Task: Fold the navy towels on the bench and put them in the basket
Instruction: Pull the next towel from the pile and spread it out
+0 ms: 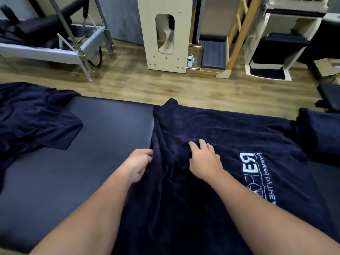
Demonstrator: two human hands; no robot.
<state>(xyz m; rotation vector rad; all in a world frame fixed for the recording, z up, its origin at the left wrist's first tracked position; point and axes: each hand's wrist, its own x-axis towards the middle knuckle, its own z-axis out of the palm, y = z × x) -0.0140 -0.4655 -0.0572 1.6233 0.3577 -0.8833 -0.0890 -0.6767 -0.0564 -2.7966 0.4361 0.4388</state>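
One navy towel [230, 137] is being spread on the bench [95, 137], its edge pinched by the left hand [137, 165] and flattened by the open right hand [204, 161]. A crumpled pile [35, 116] is waiting; no basket is seen.

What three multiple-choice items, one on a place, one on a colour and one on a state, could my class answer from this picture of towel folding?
1. Where does the crumpled towel lie?
A. at the bench's left end
B. on the floor
C. in a basket

2. What colour is the lettering on the spread towel?
A. red
B. white
C. yellow

3. What is the left hand doing?
A. resting flat on the bench
B. hanging idle
C. pinching the spread towel's edge

Answers: 1 A, it lies heaped on the padding there. 2 B, pale stitching on navy. 3 C, fingers curl onto the cloth's left edge.
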